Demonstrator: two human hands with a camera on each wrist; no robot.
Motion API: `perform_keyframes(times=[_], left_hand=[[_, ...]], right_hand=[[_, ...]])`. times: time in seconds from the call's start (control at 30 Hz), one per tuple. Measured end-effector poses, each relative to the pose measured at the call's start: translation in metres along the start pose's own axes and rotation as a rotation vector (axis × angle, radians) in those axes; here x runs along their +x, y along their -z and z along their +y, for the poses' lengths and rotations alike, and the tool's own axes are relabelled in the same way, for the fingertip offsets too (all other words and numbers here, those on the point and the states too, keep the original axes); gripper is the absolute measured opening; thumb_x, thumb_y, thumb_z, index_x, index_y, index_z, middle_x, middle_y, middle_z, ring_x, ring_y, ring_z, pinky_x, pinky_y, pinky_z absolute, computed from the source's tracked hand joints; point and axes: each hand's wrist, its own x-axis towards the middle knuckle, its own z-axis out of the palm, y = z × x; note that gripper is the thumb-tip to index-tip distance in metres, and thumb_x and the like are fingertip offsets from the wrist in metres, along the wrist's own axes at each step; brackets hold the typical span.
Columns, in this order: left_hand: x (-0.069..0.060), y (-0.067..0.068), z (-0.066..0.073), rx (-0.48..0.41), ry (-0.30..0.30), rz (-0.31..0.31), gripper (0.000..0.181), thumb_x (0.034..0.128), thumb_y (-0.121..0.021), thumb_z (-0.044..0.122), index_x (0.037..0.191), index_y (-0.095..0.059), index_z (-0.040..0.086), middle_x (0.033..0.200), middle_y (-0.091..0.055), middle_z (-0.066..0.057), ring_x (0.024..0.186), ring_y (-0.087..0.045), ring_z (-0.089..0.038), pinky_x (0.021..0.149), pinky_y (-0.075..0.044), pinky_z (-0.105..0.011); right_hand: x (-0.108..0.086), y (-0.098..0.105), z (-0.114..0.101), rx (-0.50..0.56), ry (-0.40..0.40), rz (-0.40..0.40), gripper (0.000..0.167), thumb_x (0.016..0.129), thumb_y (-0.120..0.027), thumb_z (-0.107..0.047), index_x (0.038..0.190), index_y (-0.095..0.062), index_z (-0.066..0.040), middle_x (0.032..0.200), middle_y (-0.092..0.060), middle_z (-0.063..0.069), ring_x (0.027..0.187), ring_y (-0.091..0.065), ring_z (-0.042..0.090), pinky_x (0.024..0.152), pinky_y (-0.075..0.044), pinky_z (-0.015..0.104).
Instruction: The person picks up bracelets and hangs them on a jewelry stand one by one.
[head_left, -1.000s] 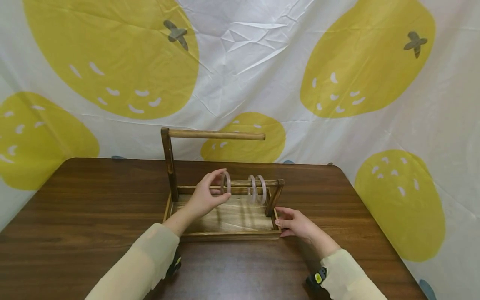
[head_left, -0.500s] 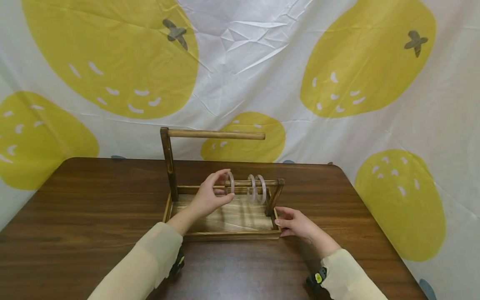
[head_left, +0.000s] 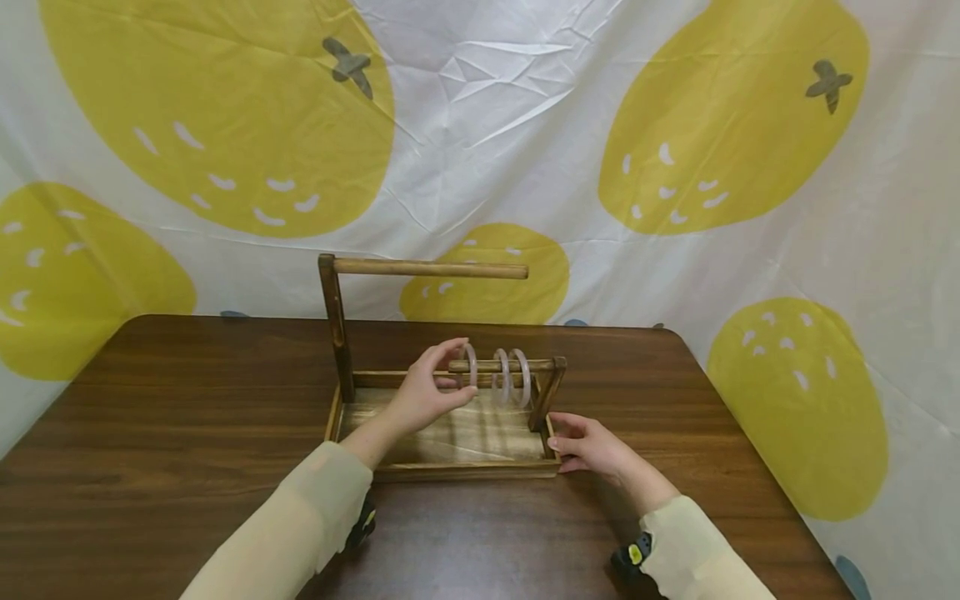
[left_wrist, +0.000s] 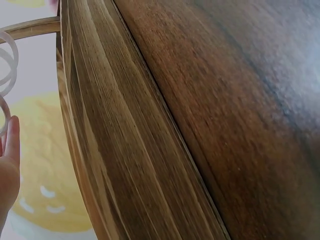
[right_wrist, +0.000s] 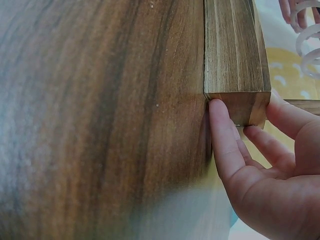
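Note:
A wooden bracelet stand has a tray base (head_left: 465, 472), a low bar (head_left: 483, 366) and a taller bar (head_left: 431, 268). Between thumb and fingers, my left hand (head_left: 420, 393) pinches a pale translucent bangle (head_left: 472, 367) near the free left end of the low bar. Two similar bangles, one (head_left: 501, 379) beside another (head_left: 523, 379), hang on that bar farther right. My right hand (head_left: 596, 450) holds the tray's right end; in the right wrist view the thumb (right_wrist: 287, 114) and fingers lie on different sides of the tray corner (right_wrist: 237, 107).
The stand sits on a dark brown wooden table (head_left: 187, 400). Behind it hangs a white cloth (head_left: 502, 125) printed with yellow fruit. An upright post (head_left: 337, 333) at the left carries the taller bar above the left hand.
My left hand has moved slightly right with the bangle, and the low bar's free end now shows to the left of it. The right hand keeps its place on the tray.

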Motion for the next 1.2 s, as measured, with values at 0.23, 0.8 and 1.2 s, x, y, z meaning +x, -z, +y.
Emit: perform_keyframes(times=[0.23,0.8,1.2], left_hand=[[0.001,-0.003,0.002,0.001,-0.009,-0.002,0.066,0.0819,-0.069,0.007,0.141,-0.039,0.009,0.135,-0.041,-0.024,0.124,-0.044,-0.034,0.094,-0.048,-0.047],[0.005,-0.013,0.0,-0.06,0.039,0.021,0.066,0.0826,-0.069,0.01,0.141,-0.04,0.012,0.135,-0.042,-0.023,0.122,-0.047,-0.033,0.095,-0.048,-0.043],[0.004,-0.02,-0.003,-0.151,0.116,-0.001,0.066,0.0849,-0.066,0.01,0.143,-0.036,0.01,0.143,-0.034,-0.019,0.118,-0.049,-0.046,0.096,-0.047,-0.043]], right_hand=[[-0.001,0.0,0.001,0.006,0.001,-0.01,0.065,0.091,-0.058,-0.01,0.141,-0.023,0.013,0.107,-0.051,0.017,0.082,-0.054,0.011,0.071,-0.056,0.031],[0.001,0.001,0.003,0.011,-0.007,0.006,0.062,0.092,-0.057,-0.007,0.141,-0.024,0.012,0.106,-0.051,0.015,0.08,-0.054,0.011,0.069,-0.055,0.03],[0.001,0.001,0.003,0.012,-0.001,-0.001,0.063,0.092,-0.057,-0.007,0.141,-0.024,0.012,0.105,-0.05,0.014,0.081,-0.054,0.011,0.07,-0.055,0.031]])
